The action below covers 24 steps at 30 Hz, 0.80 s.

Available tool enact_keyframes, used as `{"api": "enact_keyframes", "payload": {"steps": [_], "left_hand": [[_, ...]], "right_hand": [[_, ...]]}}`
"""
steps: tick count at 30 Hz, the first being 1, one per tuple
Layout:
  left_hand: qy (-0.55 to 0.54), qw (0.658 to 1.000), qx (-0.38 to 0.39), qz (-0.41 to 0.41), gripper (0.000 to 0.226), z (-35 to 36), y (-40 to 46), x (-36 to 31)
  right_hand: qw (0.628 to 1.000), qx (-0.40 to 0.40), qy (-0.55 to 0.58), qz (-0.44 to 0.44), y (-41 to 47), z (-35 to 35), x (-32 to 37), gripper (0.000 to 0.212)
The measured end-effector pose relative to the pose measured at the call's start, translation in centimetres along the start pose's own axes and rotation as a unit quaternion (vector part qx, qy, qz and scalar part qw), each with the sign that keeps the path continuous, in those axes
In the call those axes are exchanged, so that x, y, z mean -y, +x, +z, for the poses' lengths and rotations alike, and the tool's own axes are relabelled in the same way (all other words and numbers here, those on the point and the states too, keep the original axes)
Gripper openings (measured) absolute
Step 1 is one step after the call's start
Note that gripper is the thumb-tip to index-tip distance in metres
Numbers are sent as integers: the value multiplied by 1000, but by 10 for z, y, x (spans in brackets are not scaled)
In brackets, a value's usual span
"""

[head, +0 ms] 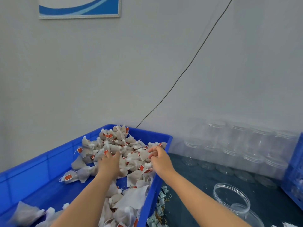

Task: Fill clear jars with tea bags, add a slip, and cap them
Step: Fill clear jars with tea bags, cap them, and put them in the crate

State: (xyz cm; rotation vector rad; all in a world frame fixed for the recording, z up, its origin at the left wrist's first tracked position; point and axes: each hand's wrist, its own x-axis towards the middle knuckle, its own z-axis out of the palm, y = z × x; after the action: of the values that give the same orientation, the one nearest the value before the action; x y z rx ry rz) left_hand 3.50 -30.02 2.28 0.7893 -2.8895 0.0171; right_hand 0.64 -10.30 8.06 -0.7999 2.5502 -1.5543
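The blue crate [49, 171] serves as the landmark; it sits at the left of the dark surface [196, 181] and holds the loose heap of tea bags [121, 145], piled mostly toward its far right corner, so both arms reach in over the near edge.

Inside the crate, the left hand [109, 163] lies palm down on the heap, its fingers pushed in among the bags; whether they are curled round any bag cannot be told, since the tips are buried. It is likely gathering a handful.

Further right, near the crate's right wall, the right hand [159, 158] hovers over the pile with its fingers [153, 151] bent and pinching at a tea bag, apparently lifting it out.

Just outside the crate's right wall, small folded paper pieces [161, 199] lie on the surface, perhaps the slips. Right of the crate and nearer the person, an open clear jar [231, 197] waits close by, seemingly empty. Beyond it, against the wall [114, 71], rows of empty clear jars [242, 146] stand stacked. A second blue crate [295, 169] closes the far right. The crate's raised right wall stands between the heap and the jar, so each handful must be lifted over it.
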Motion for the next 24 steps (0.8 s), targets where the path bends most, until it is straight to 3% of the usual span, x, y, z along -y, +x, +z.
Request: {"api": "enact_keyframes", "payload": {"steps": [3,10,13,16,19,21,24], "left_hand": [[-17,988,157,2,95,17,4,4],[-50,991,124,-13,63,19,9,12],[-144,986,87,-11,46,15,6,11],[-254,967,6,-26,51,3,6,3],[-352,935,-42,14,55,-11,5,-15],[-366,929,-1,42,55,-12,2,-29],[-340,928,133,74,40,-2,-4,-47]], "right_hand": [[997,22,-71,-4,8,10,-11,27],[955,56,-285,-67,14,21,-16,42],[957,40,-282,-62,16,21,-16,46],[965,8,-253,-66,15,22,-17,49],[975,-26,-209,-71,14,22,-18,52],[979,-42,-185,-69,14,22,-19,52],[986,-55,-144,-58,13,23,-21,55]]}}
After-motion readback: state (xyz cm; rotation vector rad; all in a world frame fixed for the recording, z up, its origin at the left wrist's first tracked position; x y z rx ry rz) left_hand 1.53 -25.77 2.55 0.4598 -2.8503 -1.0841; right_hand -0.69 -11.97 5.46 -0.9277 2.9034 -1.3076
